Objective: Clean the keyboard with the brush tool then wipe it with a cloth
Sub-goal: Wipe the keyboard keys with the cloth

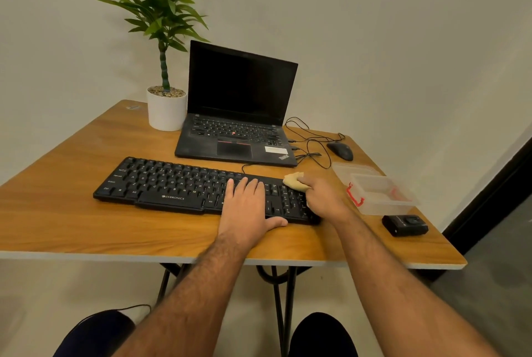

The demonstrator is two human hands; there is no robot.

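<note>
While the left hand (244, 204) lies flat pinning the keyboard (184, 186) to the table (72, 212), wiping's underway.
Right hand (322, 198) has its grip bunched round the cloth (293, 181) at the keyboard's right end.

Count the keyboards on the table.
2. The separate black keyboard lies near the front edge, under both hands; the other is built into the open laptop behind it. None seem hidden.

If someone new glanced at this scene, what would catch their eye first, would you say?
Probably the two hands on the black keyboard at the table's front: the left hand rests flat on the keys, while the right hand grips a tan cloth at the keyboard's right end. Behind stand a dark-screened laptop and a tall potted plant.
</note>
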